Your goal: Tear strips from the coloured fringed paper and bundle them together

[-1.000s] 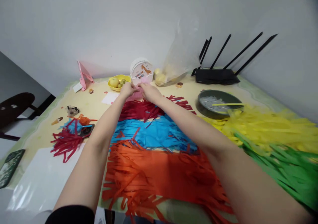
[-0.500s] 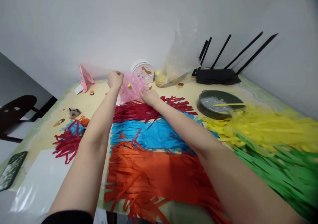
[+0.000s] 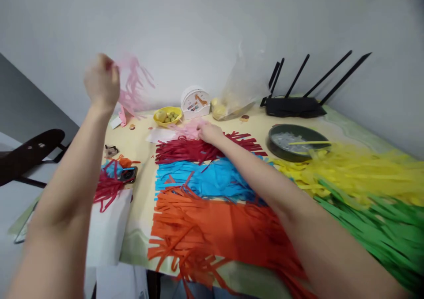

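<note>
High on the left, my left hand (image 3: 102, 82) is closed, blurred by motion, on a bunch of pink fringed tissue paper (image 3: 132, 89) that hangs in front of the wall. More pink tissue paper (image 3: 186, 129) lies at the back of the table, and my right hand (image 3: 211, 134) is closed on its right end. Just below that hand, dark red fringed paper (image 3: 185, 149) is spread out. Blue fringed paper (image 3: 202, 177) and orange fringed paper (image 3: 218, 228) follow in rows toward the front edge.
To the right lie yellow strips (image 3: 364, 171), green strips (image 3: 374, 219) and a dark round dish (image 3: 276, 148) of clear bits. Along the wall are a yellow fruit bowl (image 3: 168, 116), a giraffe holder (image 3: 197, 102), a plastic bag (image 3: 236, 91) and a black router (image 3: 294, 107). Mixed tassels (image 3: 111, 179) lie left.
My left hand has risen to the left with pink fringe in it. My right hand has stayed low at the pink paper on the table. The yellow fruit bowl has come into clear view.
</note>
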`<state>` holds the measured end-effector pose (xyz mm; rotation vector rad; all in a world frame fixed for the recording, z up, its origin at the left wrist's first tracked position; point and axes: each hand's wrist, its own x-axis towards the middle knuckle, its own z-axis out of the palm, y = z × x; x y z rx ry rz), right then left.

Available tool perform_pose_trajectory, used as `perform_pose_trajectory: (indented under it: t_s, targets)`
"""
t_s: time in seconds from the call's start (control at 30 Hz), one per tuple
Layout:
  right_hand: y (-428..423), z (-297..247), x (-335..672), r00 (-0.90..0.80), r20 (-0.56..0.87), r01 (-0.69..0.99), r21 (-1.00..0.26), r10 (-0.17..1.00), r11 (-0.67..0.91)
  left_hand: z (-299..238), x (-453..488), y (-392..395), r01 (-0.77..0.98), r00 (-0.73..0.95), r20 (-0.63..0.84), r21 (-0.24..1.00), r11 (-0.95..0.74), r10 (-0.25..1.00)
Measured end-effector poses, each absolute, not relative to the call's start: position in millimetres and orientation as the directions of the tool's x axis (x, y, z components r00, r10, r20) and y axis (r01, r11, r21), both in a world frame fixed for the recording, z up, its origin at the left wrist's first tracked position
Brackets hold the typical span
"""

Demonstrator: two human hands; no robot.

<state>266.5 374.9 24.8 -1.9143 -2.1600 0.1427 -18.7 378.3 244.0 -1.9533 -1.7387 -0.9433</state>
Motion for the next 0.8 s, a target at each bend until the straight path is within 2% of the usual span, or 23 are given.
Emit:
perform_pose_trajectory:
  t_s: [0.07, 0.13, 0.17, 0.23, 0.3, 0.33, 0.4, 0.5, 0.57, 0.63, 0.7, 0.8]
  targets:
    - [352.0, 46.6, 267.3, -0.099, 0.202, 0.947, -0.28, 0.974, 0.155, 238.4, -13.1, 334.0, 0.98, 0.196, 0.524, -0.07, -0.188, 0.829]
    - [318.1, 69.2, 259.5, -0.119, 0.333, 0.912, -0.335, 0.935, 0.235, 223.4, -2.0, 291.5, 0.953, 0.27, 0.343, -0.226, -0.2, 0.9]
    - [297.9, 78.7, 252.0, -0.142, 0.426, 0.876, -0.367, 0.894, 0.314, 214.5, 4.2, 272.1, 0.936, 0.303, 0.282, -0.268, -0.229, 0.91]
    - [255.0, 90.9, 232.4, -0.185, 0.658, 0.722, -0.413, 0.73, 0.555, 197.5, 15.3, 238.1, 0.903, 0.38, 0.214, -0.296, -0.31, 0.9]
    - [216.2, 94.3, 212.2, -0.235, 0.741, 0.597, -0.401, 0.629, 0.695, 184.7, 22.8, 210.1, 0.875, 0.457, 0.192, -0.274, -0.4, 0.868]
    - [200.3, 93.8, 204.5, -0.263, 0.728, 0.574, -0.41, 0.633, 0.709, 180.2, 24.7, 198.1, 0.863, 0.489, 0.183, -0.245, -0.442, 0.853]
    - [175.9, 92.7, 197.5, -0.295, 0.631, 0.588, -0.472, 0.718, 0.657, 174.6, 24.3, 178.0, 0.84, 0.542, 0.157, -0.144, -0.524, 0.826]
    - [150.4, 98.9, 208.4, -0.281, 0.437, 0.603, -0.613, 0.855, 0.511, 169.4, 14.4, 157.9, 0.794, 0.575, 0.172, 0.117, -0.596, 0.8]
    - [134.5, 108.6, 223.0, -0.28, 0.365, 0.565, -0.686, 0.888, 0.46, 164.5, 5.2, 150.5, 0.716, 0.582, 0.235, 0.305, -0.628, 0.778]
    - [117.9, 118.5, 236.5, -0.268, 0.374, 0.535, -0.709, 0.888, 0.459, 157.6, -2.2, 145.6, 0.616, 0.594, 0.252, 0.469, -0.633, 0.764]
    - [102.1, 124.6, 245.8, -0.251, 0.409, 0.525, -0.704, 0.877, 0.478, 150.0, -5.5, 140.6, 0.529, 0.617, 0.205, 0.606, -0.594, 0.759]
    - [83.3, 125.2, 253.0, -0.258, 0.414, 0.511, -0.709, 0.873, 0.486, 141.3, -4.5, 130.2, 0.428, 0.603, 0.204, 0.733, -0.529, 0.771]
